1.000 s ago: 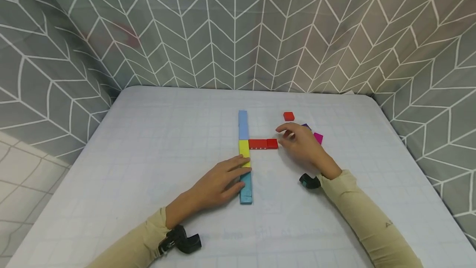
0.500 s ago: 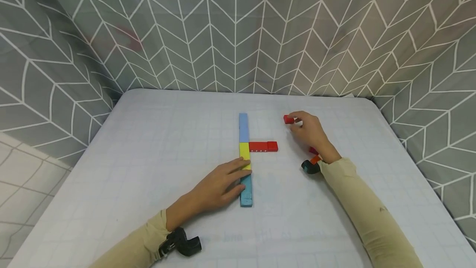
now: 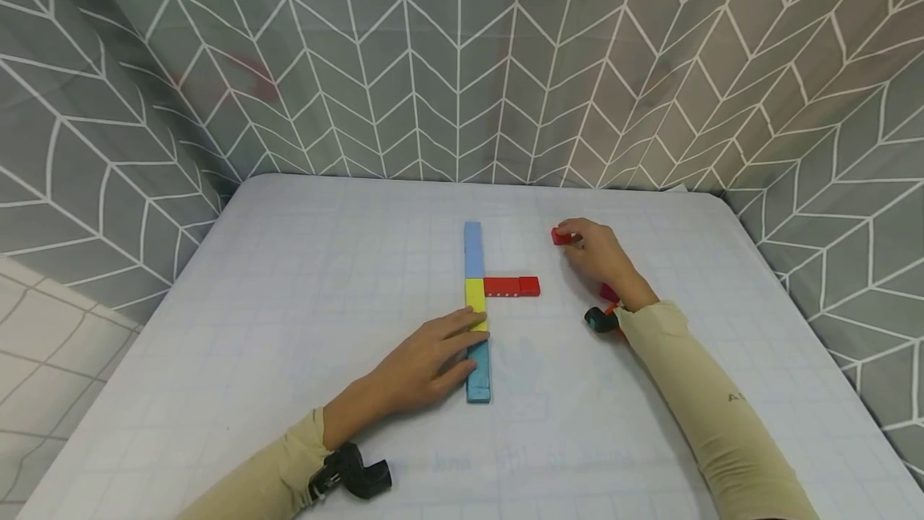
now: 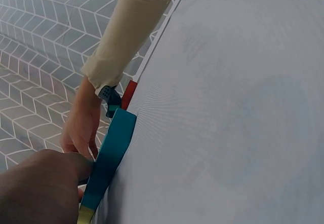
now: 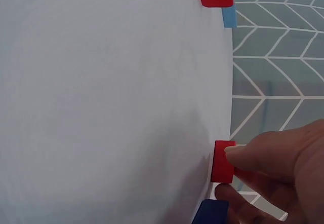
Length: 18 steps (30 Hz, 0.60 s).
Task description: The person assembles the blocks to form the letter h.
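In the head view a light blue block (image 3: 472,249), a yellow block (image 3: 474,292) and a teal block (image 3: 479,383) form a straight column. A red block (image 3: 501,287) and a shorter red piece (image 3: 530,286) branch off rightward beside the yellow one. My left hand (image 3: 419,363) rests across the yellow and teal blocks with its fingers extended. At the back right my right hand (image 3: 601,259) pinches a small red block (image 3: 558,237) between thumb and fingers. The right wrist view shows that red block (image 5: 221,163) close up, with the thumb on its face.
A dark blue block (image 5: 211,213) lies near the right fingers in the right wrist view. Partly hidden under the right wrist is a magenta piece (image 3: 608,292), with an orange piece (image 3: 612,309) nearby. A patterned curtain (image 3: 455,62) hangs behind the white table (image 3: 325,247).
My right hand has moved from the end of the red row back and to the right, and now grips the small red block. My left hand has stayed in place on the column.
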Available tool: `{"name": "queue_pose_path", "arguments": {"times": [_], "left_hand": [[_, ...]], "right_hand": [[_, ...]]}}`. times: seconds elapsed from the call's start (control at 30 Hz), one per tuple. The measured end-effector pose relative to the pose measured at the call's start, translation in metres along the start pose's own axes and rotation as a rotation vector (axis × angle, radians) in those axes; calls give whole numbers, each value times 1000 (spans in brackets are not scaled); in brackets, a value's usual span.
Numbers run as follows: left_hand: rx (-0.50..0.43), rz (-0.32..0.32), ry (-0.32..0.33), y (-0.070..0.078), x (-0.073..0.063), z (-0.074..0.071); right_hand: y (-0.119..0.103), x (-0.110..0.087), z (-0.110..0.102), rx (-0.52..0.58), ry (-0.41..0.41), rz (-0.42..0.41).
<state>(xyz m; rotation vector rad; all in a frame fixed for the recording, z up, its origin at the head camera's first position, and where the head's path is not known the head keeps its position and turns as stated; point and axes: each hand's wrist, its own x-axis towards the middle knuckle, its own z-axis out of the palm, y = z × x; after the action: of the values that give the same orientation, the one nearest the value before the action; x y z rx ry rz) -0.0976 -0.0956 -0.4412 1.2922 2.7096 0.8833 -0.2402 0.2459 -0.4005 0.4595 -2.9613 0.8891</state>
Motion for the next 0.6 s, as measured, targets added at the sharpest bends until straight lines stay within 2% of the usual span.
{"name": "queue_pose_path", "arguments": {"times": [0.27, 0.6], "left_hand": [[-3, 1, 6, 1, 0, -2], [-6, 3, -3, 1, 0, -1]], "right_hand": [[1, 0, 2, 32, 25, 42], [4, -3, 5, 45, 94, 39]]}}
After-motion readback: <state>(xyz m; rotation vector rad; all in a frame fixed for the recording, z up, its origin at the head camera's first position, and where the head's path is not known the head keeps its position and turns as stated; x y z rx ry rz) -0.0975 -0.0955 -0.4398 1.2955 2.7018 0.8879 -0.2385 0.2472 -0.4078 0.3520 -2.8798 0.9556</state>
